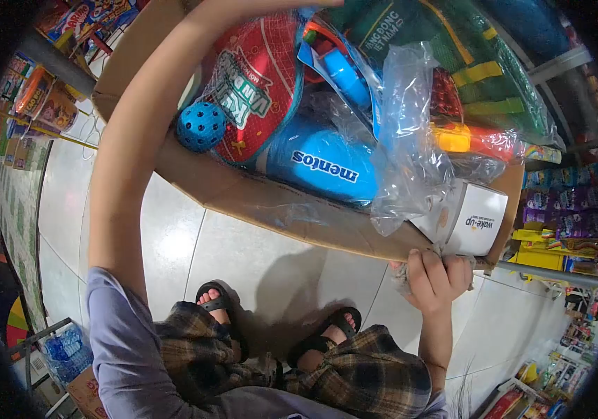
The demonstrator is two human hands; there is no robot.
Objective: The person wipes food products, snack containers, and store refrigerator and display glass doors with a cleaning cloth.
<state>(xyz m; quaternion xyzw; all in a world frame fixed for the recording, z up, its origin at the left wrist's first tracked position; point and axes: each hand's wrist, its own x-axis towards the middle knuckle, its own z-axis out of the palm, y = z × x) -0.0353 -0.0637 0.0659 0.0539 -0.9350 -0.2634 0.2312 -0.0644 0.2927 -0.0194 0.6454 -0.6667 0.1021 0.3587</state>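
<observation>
A long cardboard box (243, 190) full of packaged goods spans the view in front of me. My right hand (437, 276) is closed at its near right rim, with a crumpled greyish cloth (402, 278) bunched under the fingers. Just above that hand is a white "wake-up" carton (479, 220), beside crumpled clear plastic (407, 133). My left arm reaches over the left side of the box; the left hand (292, 4) is mostly cut off at the top edge, its fingers hidden. Below it lie a red netted pack (260, 87), a blue perforated ball (201, 126) and a blue mentos item (323, 164).
Green printed bags (411, 35) and a red-and-yellow toy (453, 138) fill the box's far right. Shelves of snack packets (564, 202) stand on the right, with instant-noodle cups (47, 98) on the left. My sandalled feet (334, 327) stand on the tiled floor (243, 244).
</observation>
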